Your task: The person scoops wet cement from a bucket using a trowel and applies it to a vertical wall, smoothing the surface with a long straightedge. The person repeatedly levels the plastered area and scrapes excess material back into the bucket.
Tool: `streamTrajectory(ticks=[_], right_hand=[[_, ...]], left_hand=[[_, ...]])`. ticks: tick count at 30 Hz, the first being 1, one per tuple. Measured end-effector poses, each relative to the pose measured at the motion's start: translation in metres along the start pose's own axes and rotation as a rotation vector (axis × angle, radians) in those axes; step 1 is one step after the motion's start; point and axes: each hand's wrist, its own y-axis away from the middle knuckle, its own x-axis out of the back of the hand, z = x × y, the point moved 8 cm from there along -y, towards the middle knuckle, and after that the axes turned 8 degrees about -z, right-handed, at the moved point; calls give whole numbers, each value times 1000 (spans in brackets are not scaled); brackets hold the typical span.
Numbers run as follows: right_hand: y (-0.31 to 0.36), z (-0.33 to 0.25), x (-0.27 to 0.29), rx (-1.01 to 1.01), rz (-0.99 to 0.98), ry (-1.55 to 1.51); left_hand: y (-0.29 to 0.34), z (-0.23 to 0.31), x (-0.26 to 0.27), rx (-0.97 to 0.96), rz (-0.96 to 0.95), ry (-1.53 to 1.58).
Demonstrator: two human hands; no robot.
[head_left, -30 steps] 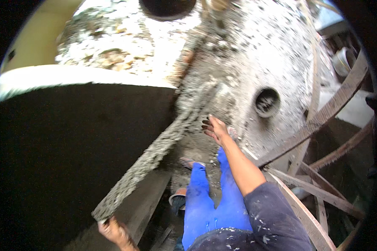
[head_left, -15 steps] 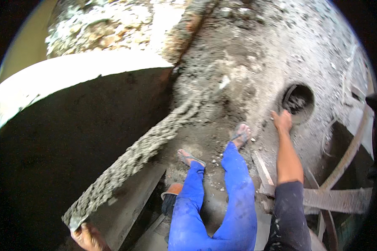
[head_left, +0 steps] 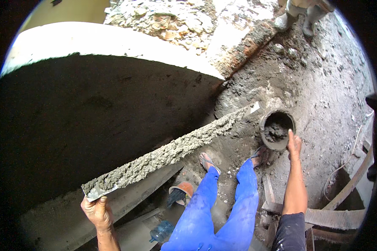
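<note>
My left hand (head_left: 98, 212) pinches the near end of a long metal straightedge (head_left: 97, 193). Wet grey mortar (head_left: 163, 157) is heaped along most of its length, and its far end lies bare near the rubble. The bar slants up to the right beside a dark plastered wall (head_left: 113, 100). My right hand (head_left: 294, 144) grips the right rim of a round dark bucket (head_left: 263, 133), thumb over the edge. Some grey mortar (head_left: 275, 131) sits inside the bucket, which tilts toward me. Whether it touches the ground I cannot tell.
An orange bucket (head_left: 187, 187) lies tipped by my left leg, with a blue plastic bottle (head_left: 162, 231) nearer. Wooden pieces (head_left: 335, 218) and a curved hose or cable are at right. Another person's boots (head_left: 285, 21) stand at the far right on rubble-strewn ground.
My right hand has taken hold of the bucket's rim, and the bucket has come left and closer to the straightedge. The straightedge's near end has moved up a little with my left hand.
</note>
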Motion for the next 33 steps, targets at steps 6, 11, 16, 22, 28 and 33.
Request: streamTrajectory(ticks=[6,11,16,22,28,33], right_hand=[[-17,37,-109,-178,-208,-268],[74,-19,-43,46,-35,-14],[260,-158,125,286,152,-157],[548,-302,369,788,630,11],[799,-314,526,535,1573,568],[694,-217,664,-109,1122,358]], left_hand=[[14,51,30,-150,18,-94],[8,63,66,-183,17,-76],[16,83,81,-261,-52,-142],[4,94,29,-356,-257,-81],[-10,117,-8,-521,-358,37],[9,138,-40,-607,-457,-7]])
